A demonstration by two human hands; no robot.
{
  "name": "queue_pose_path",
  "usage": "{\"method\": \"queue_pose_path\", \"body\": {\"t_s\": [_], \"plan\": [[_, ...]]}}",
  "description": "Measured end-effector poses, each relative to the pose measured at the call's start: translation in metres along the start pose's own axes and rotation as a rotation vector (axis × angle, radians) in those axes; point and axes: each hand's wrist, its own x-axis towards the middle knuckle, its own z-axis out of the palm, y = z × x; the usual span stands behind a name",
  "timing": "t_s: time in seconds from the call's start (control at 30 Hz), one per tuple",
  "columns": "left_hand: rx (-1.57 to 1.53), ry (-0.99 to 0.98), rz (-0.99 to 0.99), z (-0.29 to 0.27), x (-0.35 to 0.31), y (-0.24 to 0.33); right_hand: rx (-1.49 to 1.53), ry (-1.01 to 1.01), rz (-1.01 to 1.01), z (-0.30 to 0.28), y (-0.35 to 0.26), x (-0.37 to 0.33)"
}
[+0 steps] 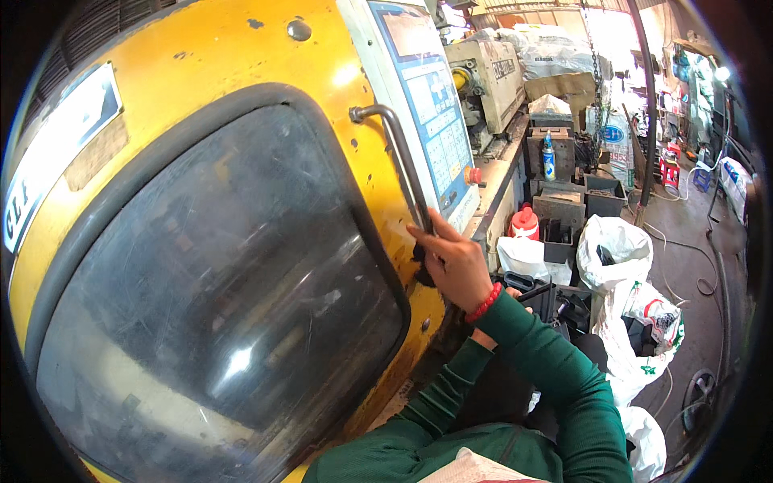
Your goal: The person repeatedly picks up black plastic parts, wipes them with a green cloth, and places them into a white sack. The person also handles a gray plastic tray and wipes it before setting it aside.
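My right hand, a red bead bracelet at its wrist, grips the lower end of a dark metal door handle. The handle is fixed to the yellow machine door, beside its large scratched window. My left forearm passes beneath the right one, so the arms cross. Most of my left hand is hidden behind the right sleeve. Its visible fingertips are closed at a slim black piece, above a container of black parts.
A control panel with a red button adjoins the door. At right stand white sacks, a red jug, a blue spray can and metal blocks. A hanging chain and floor cables lie beyond.
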Motion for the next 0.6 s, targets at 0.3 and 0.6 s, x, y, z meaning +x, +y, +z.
{"method": "queue_pose_path", "body": {"t_s": [0.3, 0.6], "plan": [[0.119, 0.129, -0.32, -0.007, 0.011, 0.025, -0.153, 0.307, 0.049, -0.09, 0.03, -0.042], [-0.321, 0.008, -0.46, 0.049, 0.002, 0.036, 0.503, 0.84, 1.099, -0.164, 0.025, -0.25]]}}
